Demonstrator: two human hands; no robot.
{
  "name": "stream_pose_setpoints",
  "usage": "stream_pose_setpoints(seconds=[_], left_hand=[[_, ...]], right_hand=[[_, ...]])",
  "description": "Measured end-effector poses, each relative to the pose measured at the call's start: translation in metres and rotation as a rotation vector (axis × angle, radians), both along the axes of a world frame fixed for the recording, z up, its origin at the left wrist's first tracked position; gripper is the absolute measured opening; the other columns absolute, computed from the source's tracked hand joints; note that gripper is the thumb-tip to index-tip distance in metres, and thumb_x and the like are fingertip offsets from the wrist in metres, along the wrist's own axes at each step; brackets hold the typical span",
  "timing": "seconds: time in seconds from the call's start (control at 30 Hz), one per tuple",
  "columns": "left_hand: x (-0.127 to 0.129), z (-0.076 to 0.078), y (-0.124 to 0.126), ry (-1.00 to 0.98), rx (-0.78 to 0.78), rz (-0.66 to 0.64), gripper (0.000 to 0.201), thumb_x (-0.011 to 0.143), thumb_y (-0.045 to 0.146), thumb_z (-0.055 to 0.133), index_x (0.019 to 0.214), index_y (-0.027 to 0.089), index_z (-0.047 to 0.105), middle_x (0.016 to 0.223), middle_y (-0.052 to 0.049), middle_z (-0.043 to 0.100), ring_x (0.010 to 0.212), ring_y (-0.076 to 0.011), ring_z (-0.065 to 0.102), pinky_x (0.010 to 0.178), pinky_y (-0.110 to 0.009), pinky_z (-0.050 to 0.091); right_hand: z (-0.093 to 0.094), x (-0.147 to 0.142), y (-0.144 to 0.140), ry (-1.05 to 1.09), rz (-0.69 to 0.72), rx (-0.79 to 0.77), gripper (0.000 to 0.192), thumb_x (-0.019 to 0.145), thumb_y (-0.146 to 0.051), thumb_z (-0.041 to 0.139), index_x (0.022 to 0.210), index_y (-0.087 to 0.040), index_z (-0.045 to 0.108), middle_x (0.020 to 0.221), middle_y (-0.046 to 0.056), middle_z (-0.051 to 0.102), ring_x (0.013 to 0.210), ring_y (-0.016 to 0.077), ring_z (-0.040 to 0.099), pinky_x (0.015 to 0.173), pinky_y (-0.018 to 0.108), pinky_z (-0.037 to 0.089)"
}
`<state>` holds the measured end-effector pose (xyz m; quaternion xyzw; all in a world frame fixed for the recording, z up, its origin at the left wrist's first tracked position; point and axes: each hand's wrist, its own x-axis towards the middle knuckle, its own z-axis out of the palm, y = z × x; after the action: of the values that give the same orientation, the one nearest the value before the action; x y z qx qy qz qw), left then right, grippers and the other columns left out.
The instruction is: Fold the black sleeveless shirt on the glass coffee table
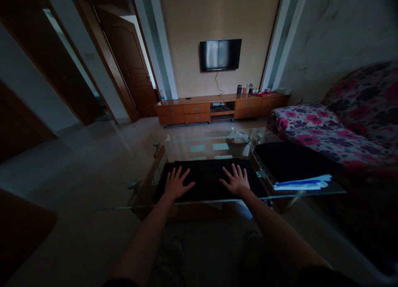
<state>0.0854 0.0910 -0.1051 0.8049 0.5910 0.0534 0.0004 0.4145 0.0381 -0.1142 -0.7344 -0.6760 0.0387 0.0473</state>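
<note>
A flat black cloth (207,181) lies spread along the near edge of a glass coffee table (183,137). It looks like a folded fabric or garment; its exact kind does not show in the dim light. On its left part rests my left hand (178,183), palm down with fingers spread. My right hand (236,180) lies the same way on the right part, fingers apart. Neither hand grips anything. To the right of the cloth is a dark fabric pile (292,160), with white and blue layers (303,182) showing under its front edge.
Beside the table on the right stands a sofa with a floral cover (311,117). Across the room, a wooden TV cabinet (195,108) carries bottles (245,89) and a red cloth (264,94). A television (220,54) hangs above. A wooden door (127,59) stands ajar at left.
</note>
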Motion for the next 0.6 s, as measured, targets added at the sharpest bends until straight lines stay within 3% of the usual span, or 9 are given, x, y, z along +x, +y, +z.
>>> stream_pose_setpoints(seconds=[0.13,0.27,0.37,0.47,0.6], left_hand=[[0.000,0.001,0.000,0.011,-0.017,0.010,0.088,0.083,0.088,0.036,0.158,0.043,0.028,0.169,-0.004,0.020,0.156,-0.0388,0.010,0.122,-0.061,0.011],[0.009,0.005,-0.008,0.008,0.041,0.034,0.086,0.085,0.082,0.043,0.159,0.040,0.029,0.169,-0.005,0.022,0.155,-0.0394,0.011,0.123,-0.059,0.011],[0.021,0.007,-0.016,-0.029,0.071,-0.142,0.075,0.095,0.069,0.039,0.161,0.039,0.020,0.170,-0.004,0.020,0.156,-0.0322,0.013,0.124,-0.053,0.015],[0.032,0.006,-0.023,-0.035,-0.021,-0.335,0.064,0.100,0.064,0.033,0.159,0.044,0.022,0.170,-0.001,0.019,0.156,-0.0285,0.017,0.123,-0.054,0.018],[0.038,0.002,-0.025,-0.035,-0.066,-0.362,0.062,0.098,0.067,0.036,0.156,0.046,0.030,0.170,-0.001,0.019,0.156,-0.0310,0.017,0.123,-0.059,0.012]], right_hand=[[0.005,0.003,0.002,0.035,0.004,-0.040,0.078,0.093,-0.080,0.026,0.161,-0.041,0.022,0.171,0.006,0.006,0.157,0.0327,0.000,0.121,0.057,-0.005],[0.011,-0.004,-0.003,0.064,-0.037,-0.037,0.065,0.101,-0.067,0.021,0.159,-0.039,0.030,0.171,0.006,0.011,0.157,0.0287,0.004,0.123,0.053,-0.002],[0.012,-0.018,-0.009,0.038,0.059,0.019,0.063,0.102,-0.063,0.026,0.159,-0.038,0.030,0.171,0.006,0.008,0.157,0.0304,0.002,0.122,0.055,-0.004],[0.010,-0.032,-0.014,0.043,0.201,-0.032,0.063,0.101,-0.065,0.026,0.160,-0.043,0.023,0.171,0.002,0.008,0.157,0.0316,0.002,0.120,0.060,-0.005],[0.008,-0.037,-0.013,0.067,0.233,-0.063,0.065,0.100,-0.067,0.027,0.160,-0.043,0.021,0.171,0.003,0.009,0.157,0.0330,-0.001,0.119,0.063,-0.007]])
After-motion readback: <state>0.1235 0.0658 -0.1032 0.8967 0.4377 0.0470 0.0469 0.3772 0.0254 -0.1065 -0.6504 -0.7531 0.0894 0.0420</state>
